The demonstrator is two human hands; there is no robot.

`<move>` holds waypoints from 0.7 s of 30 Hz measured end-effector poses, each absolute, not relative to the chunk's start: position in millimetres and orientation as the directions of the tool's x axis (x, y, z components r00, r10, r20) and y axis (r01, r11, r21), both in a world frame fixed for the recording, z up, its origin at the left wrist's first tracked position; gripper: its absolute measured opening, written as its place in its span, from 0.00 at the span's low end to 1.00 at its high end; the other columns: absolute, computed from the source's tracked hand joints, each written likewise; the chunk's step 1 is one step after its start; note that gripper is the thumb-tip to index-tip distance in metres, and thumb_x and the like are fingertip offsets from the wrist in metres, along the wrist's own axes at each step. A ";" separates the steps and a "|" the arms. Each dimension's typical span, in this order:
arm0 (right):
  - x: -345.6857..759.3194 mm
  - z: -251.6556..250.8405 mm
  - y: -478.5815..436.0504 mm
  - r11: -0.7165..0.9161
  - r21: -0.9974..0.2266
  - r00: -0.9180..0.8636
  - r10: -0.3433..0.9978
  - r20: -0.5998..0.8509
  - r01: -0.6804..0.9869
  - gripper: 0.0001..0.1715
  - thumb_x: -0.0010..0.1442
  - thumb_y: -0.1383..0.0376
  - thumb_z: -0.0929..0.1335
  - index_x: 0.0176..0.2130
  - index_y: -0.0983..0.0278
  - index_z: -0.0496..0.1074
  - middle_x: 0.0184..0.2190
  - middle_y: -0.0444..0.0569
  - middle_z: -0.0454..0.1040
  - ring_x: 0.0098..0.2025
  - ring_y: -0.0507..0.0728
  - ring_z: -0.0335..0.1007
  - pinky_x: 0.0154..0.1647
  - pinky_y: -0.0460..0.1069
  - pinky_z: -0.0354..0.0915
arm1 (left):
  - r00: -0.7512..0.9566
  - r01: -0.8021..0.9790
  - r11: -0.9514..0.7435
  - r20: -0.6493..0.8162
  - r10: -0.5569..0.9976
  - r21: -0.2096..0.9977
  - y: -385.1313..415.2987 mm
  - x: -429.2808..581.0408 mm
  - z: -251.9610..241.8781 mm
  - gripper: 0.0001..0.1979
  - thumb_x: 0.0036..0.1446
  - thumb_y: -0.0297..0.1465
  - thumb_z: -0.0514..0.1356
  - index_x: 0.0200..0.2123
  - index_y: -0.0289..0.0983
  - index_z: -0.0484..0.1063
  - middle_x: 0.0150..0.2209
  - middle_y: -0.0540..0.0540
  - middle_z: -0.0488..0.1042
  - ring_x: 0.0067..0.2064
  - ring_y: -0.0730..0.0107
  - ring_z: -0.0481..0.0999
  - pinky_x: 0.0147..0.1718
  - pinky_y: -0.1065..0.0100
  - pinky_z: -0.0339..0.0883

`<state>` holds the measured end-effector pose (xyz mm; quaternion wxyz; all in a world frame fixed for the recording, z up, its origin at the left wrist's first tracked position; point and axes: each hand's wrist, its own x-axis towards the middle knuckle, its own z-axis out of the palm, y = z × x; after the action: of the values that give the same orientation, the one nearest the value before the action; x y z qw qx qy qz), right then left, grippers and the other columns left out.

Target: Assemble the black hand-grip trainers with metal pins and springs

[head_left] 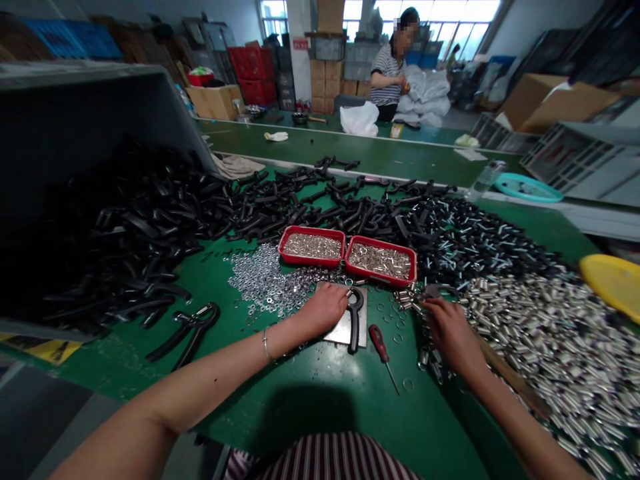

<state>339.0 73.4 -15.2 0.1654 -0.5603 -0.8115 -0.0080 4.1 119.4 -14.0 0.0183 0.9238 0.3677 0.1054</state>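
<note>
My left hand (326, 311) is closed in a pinch over a steel plate (341, 330), a small shiny piece at its fingertips that I cannot make out. Beside those fingers, a black handle with a ring-shaped top (355, 320) lies on the plate. My right hand (454, 333) has its fingers bent together at the edge of the metal springs (545, 333); what they hold is hidden. Just beyond it shows a hammer head (440, 290), its wooden handle (517, 380) running back past my wrist. A red-handled screwdriver (384, 357) lies between my hands.
Two red trays (287, 260) of small metal parts stand ahead, near loose nuts (265, 277). Black handles (140, 220) spill from a grey bin (187, 120). A hand grip exerciser (187, 330) lies left. Screws (490, 233) pile at right. Across the belt stands a co-worker (393, 67).
</note>
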 end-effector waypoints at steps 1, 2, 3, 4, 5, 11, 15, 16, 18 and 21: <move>358.5 -14.4 69.3 0.307 -0.062 -0.281 0.922 0.268 0.950 0.20 0.67 0.66 0.58 0.53 0.68 0.71 0.48 0.64 0.74 0.47 0.67 0.68 0.49 0.63 0.65 | 0.678 0.691 -0.703 0.187 0.711 0.168 118.7 2.0 -14.1 0.12 0.68 0.27 0.51 0.41 0.33 0.76 0.40 0.39 0.74 0.45 0.57 0.71 0.46 0.58 0.61; 376.1 -14.4 64.4 0.247 0.042 -0.250 0.935 0.252 0.968 0.20 0.67 0.65 0.58 0.52 0.69 0.71 0.45 0.65 0.74 0.43 0.67 0.68 0.45 0.62 0.65 | 0.653 0.697 -0.680 0.191 0.733 0.228 118.0 -0.2 -14.0 0.12 0.68 0.28 0.52 0.43 0.34 0.76 0.41 0.40 0.74 0.45 0.57 0.71 0.47 0.59 0.62; 391.1 -15.3 59.2 0.197 0.126 -0.223 0.946 0.237 0.972 0.20 0.67 0.63 0.59 0.50 0.70 0.72 0.40 0.64 0.74 0.40 0.67 0.68 0.42 0.60 0.65 | 0.636 0.694 -0.664 0.195 0.747 0.277 117.1 -2.2 -13.7 0.11 0.67 0.29 0.53 0.45 0.34 0.75 0.41 0.40 0.74 0.46 0.57 0.70 0.47 0.59 0.62; 403.3 -17.0 54.3 0.169 0.186 -0.209 0.953 0.221 0.968 0.20 0.68 0.61 0.59 0.47 0.70 0.72 0.36 0.63 0.74 0.36 0.66 0.67 0.39 0.59 0.64 | 0.627 0.689 -0.655 0.197 0.753 0.311 116.2 -3.9 -13.1 0.11 0.67 0.30 0.55 0.46 0.34 0.75 0.42 0.39 0.74 0.47 0.57 0.70 0.48 0.58 0.63; 412.5 -19.2 50.2 0.163 0.219 -0.209 0.956 0.206 0.962 0.19 0.68 0.59 0.58 0.43 0.69 0.72 0.33 0.61 0.72 0.34 0.65 0.66 0.36 0.58 0.63 | 0.627 0.682 -0.653 0.196 0.754 0.328 115.1 -5.1 -12.5 0.11 0.66 0.30 0.56 0.46 0.34 0.75 0.43 0.39 0.74 0.47 0.56 0.70 0.49 0.58 0.63; 423.5 -13.2 46.5 0.210 0.092 -0.228 0.932 0.281 0.973 0.19 0.67 0.52 0.58 0.32 0.60 0.66 0.30 0.56 0.70 0.34 0.65 0.65 0.34 0.56 0.62 | 0.627 0.661 -0.642 0.185 0.757 0.388 109.5 -7.3 -12.1 0.11 0.64 0.26 0.57 0.47 0.37 0.75 0.44 0.41 0.74 0.49 0.58 0.71 0.52 0.57 0.64; 392.1 17.0 41.3 0.128 -0.281 -0.054 0.965 0.257 0.951 0.21 0.64 0.46 0.60 0.40 0.60 0.65 0.33 0.56 0.72 0.31 0.63 0.68 0.29 0.54 0.63 | 0.578 0.641 -0.596 0.207 0.789 0.484 126.7 -14.8 -5.9 0.09 0.63 0.28 0.58 0.46 0.37 0.76 0.44 0.42 0.75 0.49 0.59 0.72 0.52 0.59 0.65; 378.9 24.1 38.1 0.111 -0.392 -0.053 0.986 0.157 0.913 0.21 0.64 0.46 0.60 0.42 0.60 0.65 0.32 0.54 0.73 0.29 0.61 0.69 0.28 0.53 0.64 | 0.545 0.658 -0.577 0.223 0.808 0.484 137.4 -18.6 -2.3 0.09 0.64 0.28 0.58 0.45 0.37 0.76 0.44 0.42 0.75 0.49 0.59 0.72 0.52 0.59 0.65; 348.4 35.2 31.0 0.091 -0.541 -0.147 0.987 -0.061 0.836 0.19 0.65 0.48 0.61 0.45 0.58 0.66 0.30 0.49 0.75 0.27 0.59 0.71 0.28 0.51 0.65 | 0.441 0.753 -0.503 0.243 0.864 0.424 166.2 -28.3 5.7 0.10 0.64 0.27 0.56 0.44 0.35 0.77 0.44 0.40 0.75 0.49 0.59 0.73 0.52 0.60 0.64; 302.2 43.5 23.2 0.125 -0.603 -0.285 0.942 -0.176 0.788 0.18 0.67 0.49 0.60 0.45 0.58 0.67 0.30 0.48 0.76 0.30 0.60 0.74 0.30 0.51 0.67 | 0.265 0.898 -0.326 0.228 0.937 0.296 215.2 -45.2 14.7 0.10 0.61 0.24 0.56 0.39 0.32 0.78 0.42 0.36 0.76 0.48 0.54 0.73 0.50 0.58 0.64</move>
<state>302.2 23.2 43.5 0.1251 -0.5848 -0.7396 0.3088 -45.2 215.2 14.7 0.0532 0.7936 0.5779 0.1826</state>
